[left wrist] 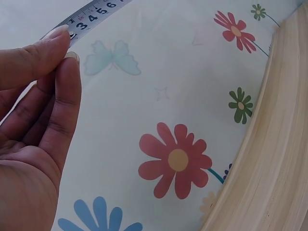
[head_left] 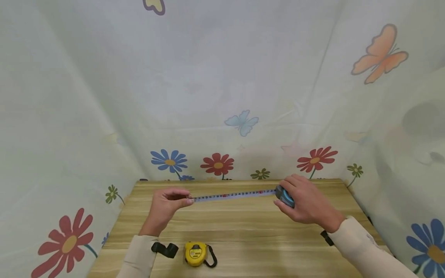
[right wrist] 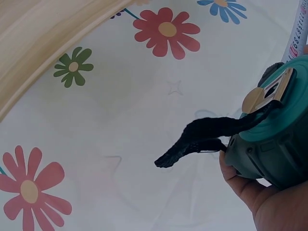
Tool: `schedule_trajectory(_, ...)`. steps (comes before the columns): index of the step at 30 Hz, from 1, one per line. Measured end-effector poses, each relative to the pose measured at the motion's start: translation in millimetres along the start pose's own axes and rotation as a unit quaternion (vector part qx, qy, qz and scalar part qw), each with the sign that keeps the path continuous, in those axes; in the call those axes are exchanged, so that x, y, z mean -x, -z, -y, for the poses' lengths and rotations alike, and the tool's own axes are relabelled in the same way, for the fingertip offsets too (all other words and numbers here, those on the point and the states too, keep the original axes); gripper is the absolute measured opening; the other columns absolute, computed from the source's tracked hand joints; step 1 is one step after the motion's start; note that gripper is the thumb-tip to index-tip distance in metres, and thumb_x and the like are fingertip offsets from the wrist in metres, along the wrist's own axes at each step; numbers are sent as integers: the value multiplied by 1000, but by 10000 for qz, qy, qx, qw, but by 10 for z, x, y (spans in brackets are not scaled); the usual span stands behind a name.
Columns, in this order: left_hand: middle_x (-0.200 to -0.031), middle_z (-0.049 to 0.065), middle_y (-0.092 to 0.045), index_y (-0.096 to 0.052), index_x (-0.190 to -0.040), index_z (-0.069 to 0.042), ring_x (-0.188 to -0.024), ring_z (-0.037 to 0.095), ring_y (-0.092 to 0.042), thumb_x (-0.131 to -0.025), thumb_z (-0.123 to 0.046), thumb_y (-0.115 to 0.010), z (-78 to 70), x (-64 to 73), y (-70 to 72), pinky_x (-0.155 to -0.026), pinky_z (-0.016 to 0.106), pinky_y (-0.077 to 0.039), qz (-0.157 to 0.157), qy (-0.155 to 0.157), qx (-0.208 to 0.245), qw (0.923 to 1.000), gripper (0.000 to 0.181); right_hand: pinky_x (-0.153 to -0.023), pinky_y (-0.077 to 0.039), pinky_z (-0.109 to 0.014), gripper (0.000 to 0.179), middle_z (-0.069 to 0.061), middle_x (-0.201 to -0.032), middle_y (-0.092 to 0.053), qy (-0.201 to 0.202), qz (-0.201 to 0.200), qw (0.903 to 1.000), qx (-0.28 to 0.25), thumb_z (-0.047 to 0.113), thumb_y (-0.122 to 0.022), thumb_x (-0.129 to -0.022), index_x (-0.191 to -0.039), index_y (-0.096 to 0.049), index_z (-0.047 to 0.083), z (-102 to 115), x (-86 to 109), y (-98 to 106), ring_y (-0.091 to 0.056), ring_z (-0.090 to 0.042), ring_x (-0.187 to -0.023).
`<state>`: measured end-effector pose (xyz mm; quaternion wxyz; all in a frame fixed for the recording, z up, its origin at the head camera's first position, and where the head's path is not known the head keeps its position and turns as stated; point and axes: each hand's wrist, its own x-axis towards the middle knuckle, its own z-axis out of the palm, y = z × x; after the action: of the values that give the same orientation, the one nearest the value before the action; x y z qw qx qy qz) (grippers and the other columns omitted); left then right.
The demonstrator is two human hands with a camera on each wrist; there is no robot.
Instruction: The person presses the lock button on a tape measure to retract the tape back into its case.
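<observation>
My left hand [head_left: 168,205] pinches the free end of a pulled-out tape measure blade [head_left: 236,195] between thumb and forefinger. The blade runs nearly straight to the right, marked with black numbers and red blocks. At its other end my right hand [head_left: 306,200] grips the teal and dark grey tape measure [head_left: 285,196] by its case. In the right wrist view a black strap hangs from the case [right wrist: 274,130]. Close up in the left wrist view, the thumb lies over the blade's end [left wrist: 91,20], hiding the tip. Both hands are raised over the table.
A second tape measure, yellow with a black wrist loop [head_left: 196,253], lies on the wooden table [head_left: 257,239] near its front, right of the left forearm. Behind and beside the table hangs a pale curtain [head_left: 208,77] printed with flowers and butterflies.
</observation>
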<state>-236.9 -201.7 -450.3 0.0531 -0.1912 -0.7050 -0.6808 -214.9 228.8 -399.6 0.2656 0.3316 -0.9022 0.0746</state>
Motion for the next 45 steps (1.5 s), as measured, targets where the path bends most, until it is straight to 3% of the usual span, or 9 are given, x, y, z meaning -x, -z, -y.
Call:
schedule_trajectory(14,-92,-6,-80,-75,-105,9,-81,10,-75,-85,-2,-84,-58,5,-61,-76,29,-65,-56,227,-31,9997,24,-77,-57,-38,42,-1,-104,-69,-32,102,9999,-34,47,-75,-91,-112,-71,10,24,-11,-2,-59,-15,-91)
schedule_trajectory(21,-93,-3,-80,-76,-105,8,-82,11,-75,-86,-3,-84,-75,10,-80,-77,29,-65,-12,211,-24,9998,23,-76,-57,-38,42,-2,-103,-69,-12,46,10000,-13,40,-83,-84,-110,-72,9,39,-14,7,-60,-16,-90)
schedule_trajectory(29,-92,-3,-80,-75,-103,10,-81,12,-75,-84,-2,-85,-66,-4,-134,-76,31,-66,72,113,15,9999,24,-77,-57,-39,44,-3,-104,-70,-21,42,10000,1,39,-84,-82,-112,-72,9,48,-8,20,-61,-17,-91)
schedule_trajectory(42,-92,0,-80,-76,-103,8,-81,12,-75,-84,-3,-85,-87,-1,-166,-76,30,-65,62,190,45,9998,24,-75,-55,-36,42,-1,-103,-68,-3,96,9999,-85,44,-78,-88,-112,-71,10,76,-20,24,-57,-14,-89)
schedule_trajectory(45,-91,-5,-79,-76,-103,8,-80,11,-74,-84,-3,-85,-102,-8,-174,-76,29,-65,28,218,6,9998,24,-76,-55,-36,42,-1,-104,-69,11,96,9999,-81,45,-77,-89,-112,-71,10,70,-31,23,-58,-14,-89)
